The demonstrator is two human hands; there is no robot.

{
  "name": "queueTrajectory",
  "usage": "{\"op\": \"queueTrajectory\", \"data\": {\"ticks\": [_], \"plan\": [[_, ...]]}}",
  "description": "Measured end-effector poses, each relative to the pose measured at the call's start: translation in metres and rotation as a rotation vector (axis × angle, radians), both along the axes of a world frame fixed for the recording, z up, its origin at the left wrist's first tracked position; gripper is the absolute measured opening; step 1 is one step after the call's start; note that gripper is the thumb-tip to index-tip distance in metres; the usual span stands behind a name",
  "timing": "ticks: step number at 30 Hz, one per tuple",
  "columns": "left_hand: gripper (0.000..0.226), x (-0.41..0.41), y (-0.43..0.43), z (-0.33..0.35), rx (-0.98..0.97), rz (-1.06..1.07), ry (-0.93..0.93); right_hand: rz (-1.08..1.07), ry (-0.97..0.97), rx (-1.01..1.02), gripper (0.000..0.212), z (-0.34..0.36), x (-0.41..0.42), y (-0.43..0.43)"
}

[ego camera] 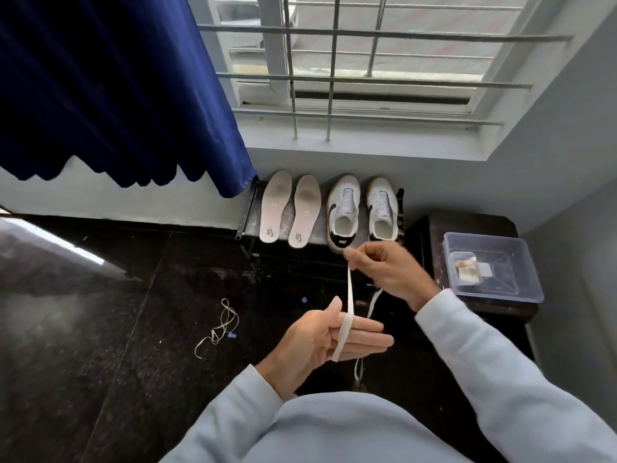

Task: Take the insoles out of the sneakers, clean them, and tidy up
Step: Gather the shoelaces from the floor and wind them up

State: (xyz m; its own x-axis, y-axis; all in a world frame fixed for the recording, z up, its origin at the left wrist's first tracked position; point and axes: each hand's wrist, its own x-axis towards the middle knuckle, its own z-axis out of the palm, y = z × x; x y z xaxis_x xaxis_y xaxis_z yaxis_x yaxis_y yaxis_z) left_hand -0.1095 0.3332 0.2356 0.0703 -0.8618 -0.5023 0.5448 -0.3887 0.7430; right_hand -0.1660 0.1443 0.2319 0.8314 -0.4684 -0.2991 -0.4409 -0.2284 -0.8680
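Pale blue sleeves (484,362) reach in from the bottom edge, and the left hand (314,342) sits closest, palm turned inward with its fingers (367,339) held straight and together and the thumb standing up. A flat white shoelace (349,292) is looped across those straight fingers near their base and runs taut upward to the right hand (387,269), which pinches it between thumb and curled fingers. The lace's free end hangs below the right hand and drops behind the left fingers. Just beyond the right hand's knuckles, two white sneakers (344,212) with dark heel tabs stand side by side on a low dark rack (248,212), toes toward the wall, with no laces in their eyelets. The hand overlaps the heel of the nearer one in the view, and I cannot tell whether they touch. Both insoles (275,207) lie flat on the same rack, just left of the sneakers and well apart from either hand. A loose lace (220,329) lies tangled on the dark floor (83,329) to the left of the left hand. Right of the rack, a clear plastic container (521,259) holding a crumpled cloth (467,267) rests on a dark stool (467,222). Above are a barred window (367,61) and a blue curtain (117,95).
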Motion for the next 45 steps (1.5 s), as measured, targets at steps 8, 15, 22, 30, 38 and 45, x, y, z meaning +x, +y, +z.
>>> {"op": "queueTrajectory", "data": {"ticks": [8,15,22,30,38,45], "plan": [[0.075,-0.007,-0.038,0.003,-0.21,0.425,0.097,0.289,0.092,0.098,0.04,-0.024,-0.069,0.037],[0.08,-0.017,-0.047,-0.013,-0.023,0.416,-0.192,0.322,-0.11,0.02,0.04,0.039,-0.065,0.016],[0.094,-0.029,-0.036,-0.001,-0.057,0.235,-0.064,0.13,-0.045,-0.045,0.038,0.017,0.001,-0.029],[0.087,0.003,-0.024,-0.001,-0.116,0.471,-0.138,0.351,0.048,0.011,0.039,-0.021,-0.06,0.057],[0.091,-0.006,-0.011,-0.02,0.003,0.306,-0.212,0.246,-0.178,-0.086,0.035,0.059,-0.014,0.019],[0.1,0.002,0.0,0.004,-0.137,0.283,-0.063,0.302,0.113,0.013,0.037,-0.016,0.017,0.008]]}}
